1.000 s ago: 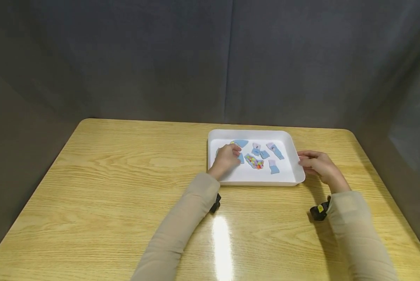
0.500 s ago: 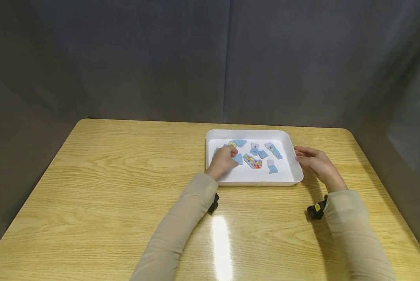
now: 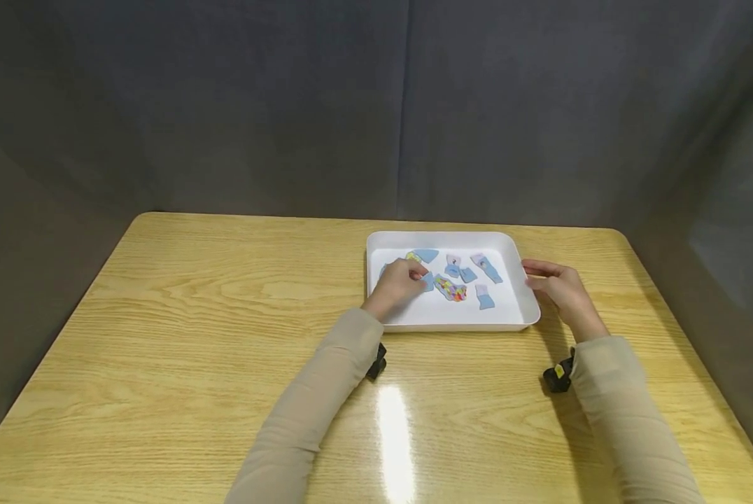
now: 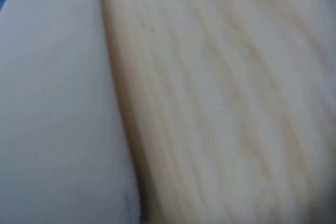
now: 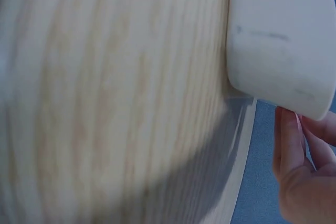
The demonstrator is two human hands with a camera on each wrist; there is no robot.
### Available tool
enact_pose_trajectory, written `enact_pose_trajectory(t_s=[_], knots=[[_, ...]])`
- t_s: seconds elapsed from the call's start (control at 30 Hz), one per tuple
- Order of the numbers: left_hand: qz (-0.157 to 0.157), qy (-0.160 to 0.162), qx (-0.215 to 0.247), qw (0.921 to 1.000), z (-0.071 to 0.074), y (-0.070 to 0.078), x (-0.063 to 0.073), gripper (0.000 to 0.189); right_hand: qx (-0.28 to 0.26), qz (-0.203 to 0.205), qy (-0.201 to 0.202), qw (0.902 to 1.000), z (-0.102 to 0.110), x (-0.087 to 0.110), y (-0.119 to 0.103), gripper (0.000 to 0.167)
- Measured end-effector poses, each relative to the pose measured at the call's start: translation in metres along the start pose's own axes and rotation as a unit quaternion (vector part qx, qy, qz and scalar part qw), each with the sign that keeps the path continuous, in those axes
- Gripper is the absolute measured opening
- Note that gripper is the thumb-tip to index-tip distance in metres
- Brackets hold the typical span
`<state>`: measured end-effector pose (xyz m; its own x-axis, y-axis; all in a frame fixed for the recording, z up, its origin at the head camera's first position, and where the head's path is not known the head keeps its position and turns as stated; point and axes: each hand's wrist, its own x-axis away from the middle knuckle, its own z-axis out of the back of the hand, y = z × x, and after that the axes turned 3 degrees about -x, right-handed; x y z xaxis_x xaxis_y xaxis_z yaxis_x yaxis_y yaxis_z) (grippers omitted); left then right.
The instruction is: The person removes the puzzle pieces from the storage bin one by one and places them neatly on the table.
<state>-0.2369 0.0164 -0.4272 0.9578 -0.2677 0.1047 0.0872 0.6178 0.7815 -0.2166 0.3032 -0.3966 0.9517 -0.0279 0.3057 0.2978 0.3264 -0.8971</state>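
A white tray [image 3: 502,315] lies near the table's far edge, holding several flat, irregular picture puzzle pieces. My left hand [image 3: 394,288] reaches over the tray's left side. Its thumb and index finger pinch the edge of a blue puzzle piece [image 3: 430,282]; the hand covers part of the pieces beneath. Just right of that piece is a multicoloured piece [image 3: 451,289]. My right hand [image 3: 562,294] is at the tray's right end, its fairly straight fingers touching the outer wall. In the right wrist view, fingers [image 5: 291,140] meet the tray's end [image 5: 283,77]. The left wrist view misses the left fingers.
Another blue piece [image 3: 425,255] lies at the tray's back left, and blue-and-lilac pieces [image 3: 485,297] lie toward its right. The wooden table [image 3: 225,336] extends left and in front. A dark curtain [image 3: 276,112] hangs behind it.
The left thumb and index finger parted, then came together at the blue piece. The right hand stays by the tray's right end. The whole view has shifted slightly.
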Motion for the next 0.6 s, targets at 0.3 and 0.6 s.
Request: enact_pose_trajectory(t_s=[0.3, 0.6], knots=[[-0.007, -0.025, 0.121, 0.9923, 0.019, 0.013, 0.008, 0.026, -0.05, -0.022, 0.018, 0.9983, 0.004, -0.013, 0.013, 0.054], [0.007, -0.002, 0.171, 0.9853, 0.051, 0.018, 0.026, 0.036, 0.001, -0.033, 0.025, 0.9991, -0.003, -0.009, 0.005, 0.057]])
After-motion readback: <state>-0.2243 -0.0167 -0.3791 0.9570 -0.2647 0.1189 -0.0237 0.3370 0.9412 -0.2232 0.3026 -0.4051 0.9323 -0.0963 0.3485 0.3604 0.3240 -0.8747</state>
